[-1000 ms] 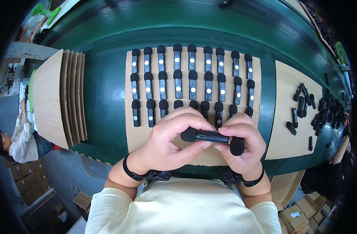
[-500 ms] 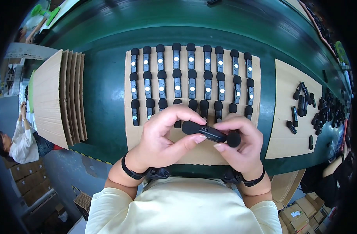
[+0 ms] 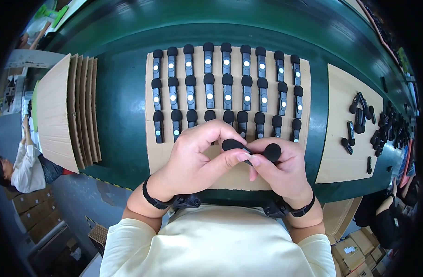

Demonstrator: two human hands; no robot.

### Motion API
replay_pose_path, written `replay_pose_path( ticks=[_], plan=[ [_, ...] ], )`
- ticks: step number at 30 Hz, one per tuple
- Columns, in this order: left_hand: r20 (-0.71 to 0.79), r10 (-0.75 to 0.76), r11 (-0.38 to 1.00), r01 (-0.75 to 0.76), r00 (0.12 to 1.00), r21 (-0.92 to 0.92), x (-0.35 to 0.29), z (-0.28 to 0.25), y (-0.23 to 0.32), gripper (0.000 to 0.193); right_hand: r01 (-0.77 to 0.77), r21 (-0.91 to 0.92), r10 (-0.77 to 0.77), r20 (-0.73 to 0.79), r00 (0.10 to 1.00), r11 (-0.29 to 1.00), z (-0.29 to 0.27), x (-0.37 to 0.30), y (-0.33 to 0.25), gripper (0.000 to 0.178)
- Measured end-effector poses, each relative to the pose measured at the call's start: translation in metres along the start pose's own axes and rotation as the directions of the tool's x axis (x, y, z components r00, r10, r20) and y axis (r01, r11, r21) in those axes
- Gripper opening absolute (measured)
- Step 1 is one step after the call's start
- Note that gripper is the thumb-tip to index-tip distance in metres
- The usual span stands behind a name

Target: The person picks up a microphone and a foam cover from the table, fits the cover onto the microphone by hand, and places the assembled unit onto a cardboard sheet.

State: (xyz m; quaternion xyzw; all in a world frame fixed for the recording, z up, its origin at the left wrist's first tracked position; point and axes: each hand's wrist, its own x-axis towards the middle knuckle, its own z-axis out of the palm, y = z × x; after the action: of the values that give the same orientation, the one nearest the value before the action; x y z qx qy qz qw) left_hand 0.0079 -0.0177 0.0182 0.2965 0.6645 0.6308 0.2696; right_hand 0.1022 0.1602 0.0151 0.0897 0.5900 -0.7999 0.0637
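Note:
Both my hands meet over the near part of a cardboard sheet [image 3: 164, 158]. My left hand [image 3: 197, 154] pinches a small black clip-on microphone [image 3: 233, 145], its rounded foam cover showing between finger and thumb. At its right end my right hand [image 3: 285, 168] closes on a second black foam-covered piece [image 3: 272, 152], probably another microphone, whose body the fingers hide. My fingertips and thumbs touch between the two. Beyond my hands, rows of matching microphones [image 3: 227, 94] lie foam end away from me, most showing a white round dot; my hands partly cover the nearest row.
A second cardboard sheet [image 3: 334, 161] at the right carries several scattered microphones [image 3: 359, 117], beside a dark heap of more [image 3: 389, 131]. Cardboard sheets [image 3: 59, 113] stand stacked at the left on the green table [image 3: 123, 92]. Another person [image 3: 24, 161] works at far left.
The microphone in my left hand has turned, and its body is now mostly covered by my fingers. My right hand has shifted slightly up and left, bringing the second foam piece closer.

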Motion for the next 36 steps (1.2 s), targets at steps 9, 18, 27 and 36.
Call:
replay_pose_path(
  ticks=[9,18,27,36],
  plan=[
    [-0.103,0.117,0.993,-0.118,0.988,0.001,0.003,0.003,-0.005,0.019,0.09,0.051,-0.085,-0.091,0.992,0.995,0.006,0.002,0.001,0.015],
    [0.123,0.5,0.725,-0.492,0.857,0.483,0.02,-0.004,0.0,0.029,0.547,-0.493,-0.601,0.06,0.797,0.676,-0.01,0.007,0.001,0.03],
    [0.02,0.481,0.733,-0.414,0.877,0.539,-0.001,-0.009,0.012,0.035,0.522,-0.293,-0.544,0.007,0.839,0.801,0.004,0.006,0.012,0.034],
    [-0.032,0.387,0.434,-0.152,0.921,0.888,-0.092,-0.059,0.008,0.031,0.367,-0.326,-0.382,0.017,0.924,0.871,-0.003,-0.003,0.015,0.027]
  ],
)
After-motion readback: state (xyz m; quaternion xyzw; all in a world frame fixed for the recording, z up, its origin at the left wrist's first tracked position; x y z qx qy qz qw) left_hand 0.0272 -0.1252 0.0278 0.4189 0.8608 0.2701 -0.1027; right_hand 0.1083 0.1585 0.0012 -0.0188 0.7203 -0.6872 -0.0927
